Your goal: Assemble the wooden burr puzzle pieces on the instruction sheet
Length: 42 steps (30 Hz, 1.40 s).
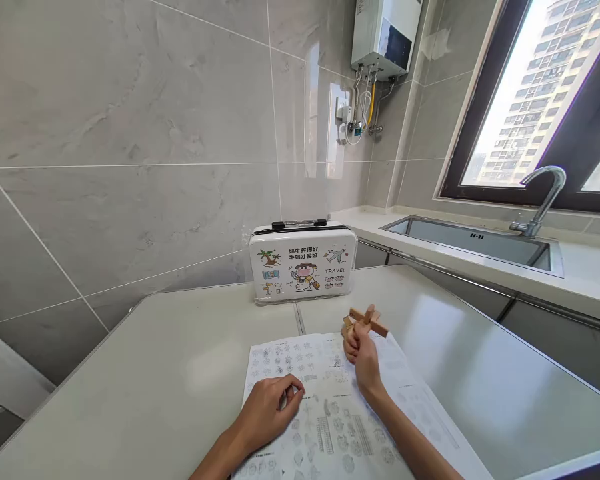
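Note:
My right hand (365, 357) is raised above the upper right part of a large printed paper sheet (325, 390). Its fingers are wrapped round light-brown wooden puzzle pieces (379, 327), short notched bars that cross each other. The fingers hide part of these pieces, so how they fit together is unclear. On the left half of the sheet rests my left hand (273, 408), its fingers curled in and the thumb near the index fingertip; nothing shows between them. Rows of small grey diagrams and text cover the paper, which lies flat under both hands.
A white cartoon-printed case (303, 263) stands upright at the back of the white table (190, 373), near the tiled wall. To the right run a counter with a sink (470, 240) and a faucet (545, 197). A water heater (387, 37) hangs in the corner.

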Each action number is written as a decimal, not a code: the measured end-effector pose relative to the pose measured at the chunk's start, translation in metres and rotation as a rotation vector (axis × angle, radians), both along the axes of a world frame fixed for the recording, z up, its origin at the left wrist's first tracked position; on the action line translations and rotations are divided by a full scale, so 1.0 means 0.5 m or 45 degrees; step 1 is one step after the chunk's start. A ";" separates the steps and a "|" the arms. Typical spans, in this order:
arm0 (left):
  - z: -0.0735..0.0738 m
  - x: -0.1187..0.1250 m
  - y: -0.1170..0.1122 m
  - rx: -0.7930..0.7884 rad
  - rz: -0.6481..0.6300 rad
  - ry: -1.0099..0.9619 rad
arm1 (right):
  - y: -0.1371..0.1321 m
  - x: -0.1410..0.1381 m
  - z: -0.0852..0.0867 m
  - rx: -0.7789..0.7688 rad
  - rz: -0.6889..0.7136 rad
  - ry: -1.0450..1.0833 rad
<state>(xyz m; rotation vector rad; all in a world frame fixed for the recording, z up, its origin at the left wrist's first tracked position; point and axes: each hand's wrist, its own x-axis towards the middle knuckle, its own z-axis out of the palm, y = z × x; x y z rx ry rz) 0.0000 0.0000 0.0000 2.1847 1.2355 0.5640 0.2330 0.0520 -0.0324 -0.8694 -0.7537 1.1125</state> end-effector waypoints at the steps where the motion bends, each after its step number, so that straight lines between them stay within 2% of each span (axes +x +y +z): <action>1: 0.000 0.002 0.001 -0.007 0.031 -0.049 | -0.006 -0.010 -0.003 0.005 0.080 -0.120; 5: -0.002 0.007 0.013 -0.044 0.273 -0.378 | -0.031 -0.041 -0.017 0.061 0.328 -0.511; 7: -0.008 0.005 0.023 -0.103 0.316 -0.585 | -0.043 -0.049 -0.019 0.133 0.451 -0.683; 11: -0.023 -0.003 0.036 -0.399 0.146 -0.977 | -0.066 -0.056 -0.011 0.306 0.657 -1.018; 15: -0.026 -0.004 0.032 -0.661 -0.105 -1.235 | -0.087 -0.060 0.003 0.373 0.784 -1.174; 20: -0.013 0.001 0.020 -0.874 -0.277 -1.321 | -0.106 -0.072 0.010 0.469 0.850 -1.329; 23: -0.010 0.001 0.018 -0.919 -0.295 -1.322 | -0.113 -0.081 0.013 0.561 0.849 -1.436; 25: -0.010 0.000 0.019 -0.872 -0.266 -1.309 | -0.113 -0.085 0.015 0.584 0.836 -1.477; 28: -0.009 -0.002 0.024 -0.669 -0.145 -1.262 | -0.107 -0.084 0.011 0.533 0.776 -1.434; 30: -0.008 -0.004 0.025 -0.472 -0.005 -1.161 | -0.097 -0.081 0.002 0.466 0.696 -1.324; 32: -0.007 -0.004 0.024 -0.285 0.143 -1.015 | -0.085 -0.079 -0.009 0.347 0.633 -1.115; 34: -0.007 -0.003 0.021 -0.165 0.229 -0.894 | -0.073 -0.078 -0.016 0.106 0.697 -0.720; 37: -0.005 0.001 0.014 -0.102 0.241 -0.818 | -0.059 -0.078 -0.015 -0.104 0.812 -0.297; 42: 0.000 0.002 0.009 -0.056 0.188 -0.775 | -0.053 -0.077 -0.004 -0.156 0.899 -0.168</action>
